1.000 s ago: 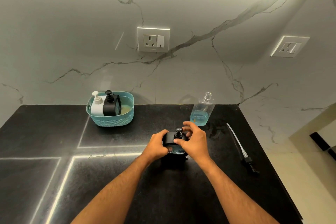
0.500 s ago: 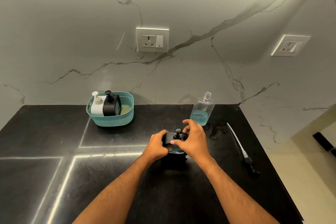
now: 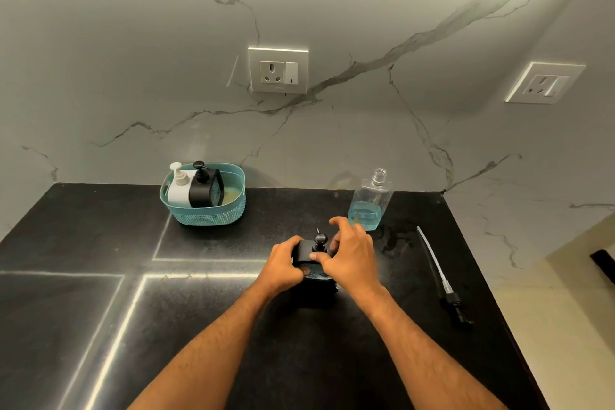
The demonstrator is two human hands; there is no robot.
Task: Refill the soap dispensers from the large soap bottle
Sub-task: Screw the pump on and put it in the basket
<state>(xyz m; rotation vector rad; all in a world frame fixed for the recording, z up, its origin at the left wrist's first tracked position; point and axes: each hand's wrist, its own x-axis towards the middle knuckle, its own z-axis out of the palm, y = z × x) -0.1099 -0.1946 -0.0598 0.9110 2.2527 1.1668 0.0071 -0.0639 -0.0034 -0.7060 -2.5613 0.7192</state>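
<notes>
- A black soap dispenser (image 3: 312, 268) stands upright on the black counter (image 3: 100, 309), just below the centre of the frame, with bare dark surface on all sides of it.
- The left hand (image 3: 283, 265) curls round the dispenser's left side and grips it.
- The right hand (image 3: 349, 260) sits at the dispenser's right; its thumb touches the base of the black pump head (image 3: 320, 241) while the other fingers arch over the top. Whether those fingers close on the pump I cannot tell.
- The large soap bottle (image 3: 369, 201) stands upright and uncapped in the centre right of the frame, near the back wall, with blue soap low in it. It is near the right hand's fingertips but apart from them.
- The loose pump with its long tube (image 3: 439, 273) lies flat at the right of the frame, close to the counter's right edge.
- A teal basket (image 3: 213, 213) sits at centre left against the wall, holding a white dispenser (image 3: 178, 190) and another black dispenser (image 3: 203, 190) side by side, touching.
- A wide stretch of bare counter lies between the basket and the hands, and more spreads through the lower left of the frame.
- The counter's right edge runs diagonally down to the lower right, with pale floor beyond it.
</notes>
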